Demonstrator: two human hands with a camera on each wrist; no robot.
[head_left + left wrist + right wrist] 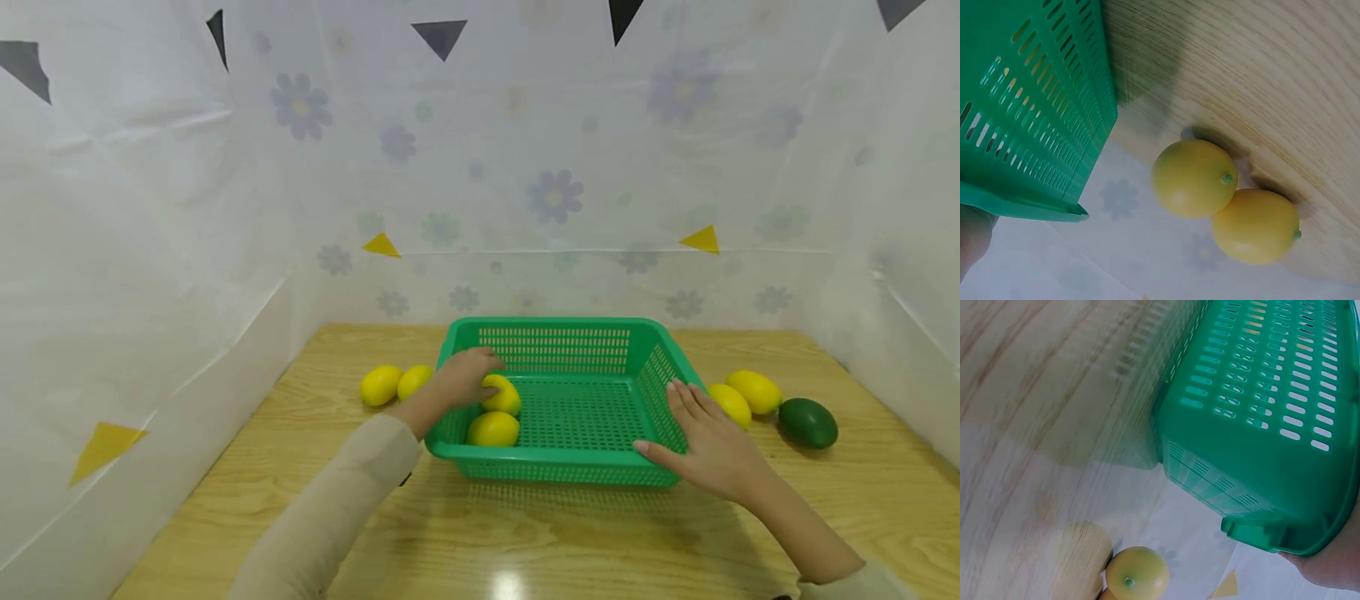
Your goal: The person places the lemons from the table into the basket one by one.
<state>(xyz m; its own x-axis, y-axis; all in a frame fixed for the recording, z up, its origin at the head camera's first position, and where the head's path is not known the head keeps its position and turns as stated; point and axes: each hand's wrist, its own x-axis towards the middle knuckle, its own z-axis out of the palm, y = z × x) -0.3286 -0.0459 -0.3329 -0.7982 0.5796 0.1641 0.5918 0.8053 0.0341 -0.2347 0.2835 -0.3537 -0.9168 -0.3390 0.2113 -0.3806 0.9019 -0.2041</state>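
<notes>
A green plastic basket (577, 456) with slotted walls stands on the wooden table. My left hand (467, 377) reaches over its left side, thumb and fingers curved about a yellow lemon (510, 398). Against that lemon, nearer the front wall, lies a second lemon (492, 430). My right hand (712, 446) rests on the basket's front right corner, with fingers straight across the right rim and thumb along the front rim. Both wrist views show only a bit of each hand at the basket rim.
Left of the basket lie two lemons (1194, 178), touching each other. To its right are two more lemons (753, 392) and a dark green oval fruit (807, 422). White flower-patterned sheeting (555, 250) encloses the table at the back and sides.
</notes>
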